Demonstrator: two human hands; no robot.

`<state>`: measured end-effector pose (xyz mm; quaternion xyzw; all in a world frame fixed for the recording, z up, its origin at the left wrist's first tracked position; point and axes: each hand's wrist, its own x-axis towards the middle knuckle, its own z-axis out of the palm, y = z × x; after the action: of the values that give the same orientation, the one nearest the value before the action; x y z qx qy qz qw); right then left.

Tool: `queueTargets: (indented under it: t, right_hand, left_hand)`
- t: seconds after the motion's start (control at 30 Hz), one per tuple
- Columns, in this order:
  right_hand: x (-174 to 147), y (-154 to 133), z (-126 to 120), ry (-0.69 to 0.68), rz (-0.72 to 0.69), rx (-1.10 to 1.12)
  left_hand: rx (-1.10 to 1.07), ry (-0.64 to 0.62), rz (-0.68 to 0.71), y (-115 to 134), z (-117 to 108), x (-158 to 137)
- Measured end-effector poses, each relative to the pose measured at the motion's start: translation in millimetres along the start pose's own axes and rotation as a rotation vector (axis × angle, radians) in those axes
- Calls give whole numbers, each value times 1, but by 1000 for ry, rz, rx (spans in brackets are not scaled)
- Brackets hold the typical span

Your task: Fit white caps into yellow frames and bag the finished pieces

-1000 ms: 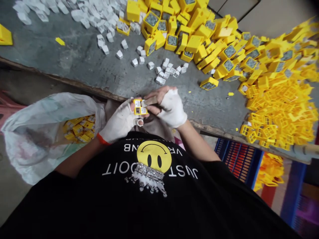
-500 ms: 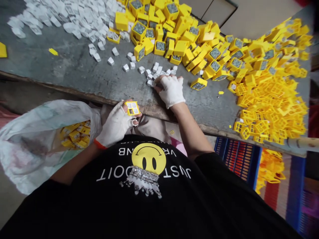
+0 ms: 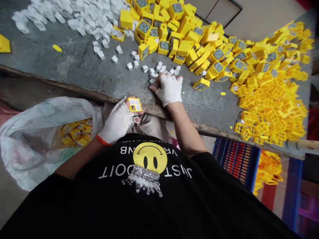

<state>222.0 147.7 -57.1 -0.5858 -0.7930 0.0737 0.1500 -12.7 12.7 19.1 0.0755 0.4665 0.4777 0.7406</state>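
Observation:
My left hand point(image 3: 117, 119), in a white fingerless glove with an orange cuff, is closed on a small yellow window frame point(image 3: 135, 108) just off the table edge. White panes fill most of the frame's openings; the lower left one looks dark. Over on the tabletop, my right hand point(image 3: 169, 89), gloved the same way, reaches into a small cluster of white plastic pieces point(image 3: 159, 68). Its thumb stands apart from the bent fingers, whose tips are partly hidden among the pieces.
A heap of white pieces point(image 3: 87, 20) lies far left on the grey table point(image 3: 82, 71). Yellow blocks with grey faces point(image 3: 184, 48) pile up behind, yellow frames point(image 3: 271, 109) at right. Below the edge are a white sack point(image 3: 32, 132) with yellow parts and a blue crate point(image 3: 234, 159).
My right thumb has spread out to the left beside the white pieces. My left hand still holds the yellow frame, now tilted slightly differently. The whole view has shifted a little.

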Motion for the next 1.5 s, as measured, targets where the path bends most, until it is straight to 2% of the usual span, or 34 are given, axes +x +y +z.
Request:
queueTargets:
  t: [0.13, 0.23, 0.3, 0.4, 0.47, 0.53, 0.57, 0.63, 0.67, 0.73, 0.77, 0.8, 0.87, 0.97, 1.07, 1.13, 1.2, 1.27, 1.33, 1.43, 1.5]
  right_hand:
    - [-25, -13, -17, 20, -15, 137]
    - [-58, -34, -32, 75, -165, 410]
    - [-79, -53, -33, 114, -249, 560]
    - [-98, -75, -25, 129, -280, 595]
    - [-101, -71, -25, 57, -334, 530]
    - [-97, -46, -36, -6, -379, 439]
    - [-94, -25, -47, 9, -336, 376]
    - [-85, 28, -71, 124, -108, 211]
    - [-79, 57, -82, 197, 70, 103]
    - [-63, 111, -96, 173, 306, -72]
    - [-56, 132, -97, 138, 359, -108]
    - [-50, 147, -95, 103, 357, -110]
    - [-47, 159, -83, 77, 258, -57]
    - [-70, 145, -64, 82, 89, 17]
    - [-112, 126, -60, 52, 35, 74]
    - [-133, 119, -66, 81, 90, 145]
    - [-141, 113, -74, 124, 246, 196]
    - [-134, 102, -82, 76, 398, 173]
    - [-119, 85, -88, -48, 463, 66]
    - [-94, 61, -96, -210, 418, -69]
    - [-85, 56, -104, -271, 290, -46]
  left_hand:
    - [-3, 0, -2, 0, -2, 1]
    - [-4, -51, -19, -2, -1, 3]
    - [-7, -83, -29, -4, 1, 3]
    - [3, -137, -27, -8, 6, 2]
    - [17, -160, -32, -10, 7, 2]
    - [56, -130, -58, -11, 8, 4]
    - [85, -106, -70, -11, 8, 5]
    - [140, -71, -73, -12, 9, 6]
    - [160, -70, -68, -13, 10, 7]
    - [178, -84, -53, -15, 12, 7]
    - [185, -90, -49, -16, 13, 7]
    - [193, -98, -47, -17, 14, 6]
    - [208, -113, -36, -18, 15, 4]
    - [220, -103, -14, -16, 14, 2]
    - [226, -82, -7, -12, 10, 1]
    - [243, -86, -20, -12, 7, 3]
    - [243, -114, -29, -15, 3, 8]
    - [208, -167, -6, -22, -2, 15]
    - [168, -211, 22, -28, -9, 21]
    - [155, -225, 43, -31, -17, 24]
    - [155, -211, 58, -29, -21, 21]
